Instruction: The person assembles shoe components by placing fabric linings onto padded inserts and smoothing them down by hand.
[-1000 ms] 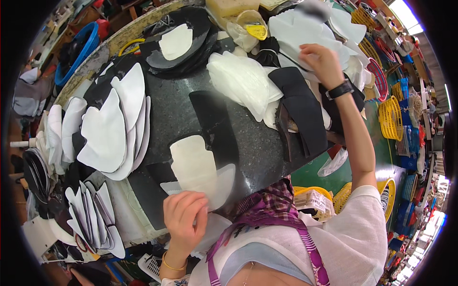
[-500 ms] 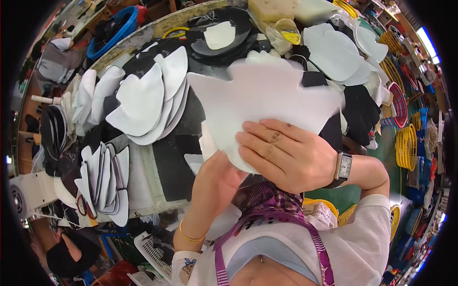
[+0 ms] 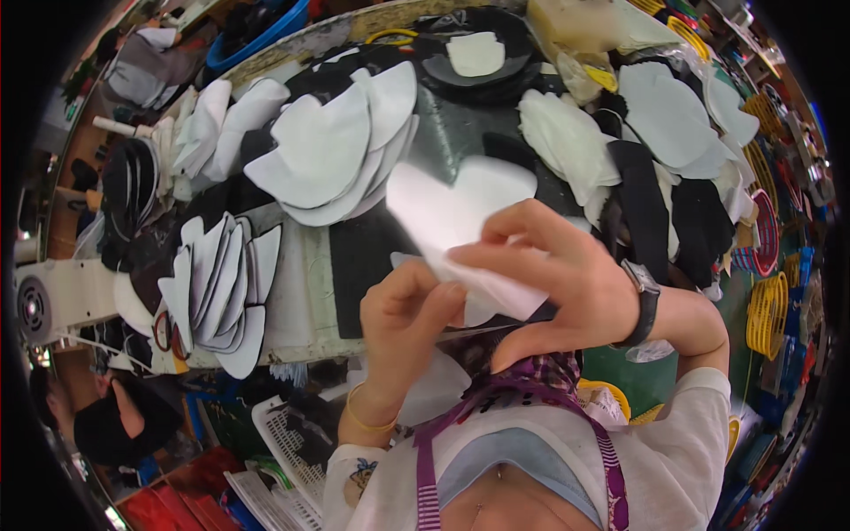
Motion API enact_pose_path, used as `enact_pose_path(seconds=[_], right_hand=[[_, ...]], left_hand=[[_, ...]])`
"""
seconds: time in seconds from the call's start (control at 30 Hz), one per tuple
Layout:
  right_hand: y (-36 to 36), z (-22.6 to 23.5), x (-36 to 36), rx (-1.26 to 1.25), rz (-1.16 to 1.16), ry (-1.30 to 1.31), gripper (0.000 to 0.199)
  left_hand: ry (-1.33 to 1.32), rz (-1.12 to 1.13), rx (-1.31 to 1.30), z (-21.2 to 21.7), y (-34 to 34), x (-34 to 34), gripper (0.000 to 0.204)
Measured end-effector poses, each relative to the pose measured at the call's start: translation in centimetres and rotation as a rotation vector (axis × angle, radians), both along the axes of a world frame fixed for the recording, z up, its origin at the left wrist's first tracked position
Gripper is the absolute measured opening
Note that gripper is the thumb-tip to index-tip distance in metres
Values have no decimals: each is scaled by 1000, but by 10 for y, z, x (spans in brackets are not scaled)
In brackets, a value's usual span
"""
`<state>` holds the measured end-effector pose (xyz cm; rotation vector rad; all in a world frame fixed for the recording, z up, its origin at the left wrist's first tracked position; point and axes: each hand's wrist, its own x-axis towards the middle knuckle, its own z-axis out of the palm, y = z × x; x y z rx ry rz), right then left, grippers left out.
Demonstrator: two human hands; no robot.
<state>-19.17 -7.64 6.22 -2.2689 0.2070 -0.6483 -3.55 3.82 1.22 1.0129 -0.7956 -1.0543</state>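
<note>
L hand (image 3: 403, 319) is pinched w/ thumb + bent fingers on the lower L edge of a wht pc (image 3: 456, 212); R hand (image 3: 575, 288) is loosely spread, thumb well apart from the fingers, fingertips on the pc's face; can't tell if it grips. The pc is bent, notched at its far edge, held up over the near side of the bench (image 3: 301, 319), approx. mid. Blk watch (image 3: 645, 301) on R wrist, thin bangle (image 3: 367, 416) on L. On the bench, L of the pc: wht stack (image 3: 323, 146), pcs overlapping; nearer + further L, a fan of dk-edged wht pcs (image 3: 212, 288), w/ red-handled scissors (image 3: 162, 330) just beside. Far mid: blk rounded pcs (image 3: 434, 62) w/ a small cream pc (image 3: 476, 55) on top. R of the pc: cream stack (image 3: 562, 133), then a blk strip (image 3: 639, 195); far R, pale grey pcs (image 3: 668, 115). Off the bench: yellow basket (image 3: 767, 314) at R; another person (image 3: 128, 420) near L, in blk.
</note>
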Motion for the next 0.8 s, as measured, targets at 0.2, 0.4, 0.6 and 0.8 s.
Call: enact_pose_path(seconds=[0.2,0.4,0.6,0.8], right_hand=[[-5,-2,13,361,-138,60,29],[-43,-20,47,858,-244,84,14],[-80,-2,49,-384,-377,23,9],[-51,29,56,-739,38,-96,10]], left_hand=[[-350,186,-148,-9,-18,-8,20],[-341,305,-197,-2,-9,-25,22],[-414,177,379,-51,109,42,5],[-674,-312,902,-33,139,65,44]])
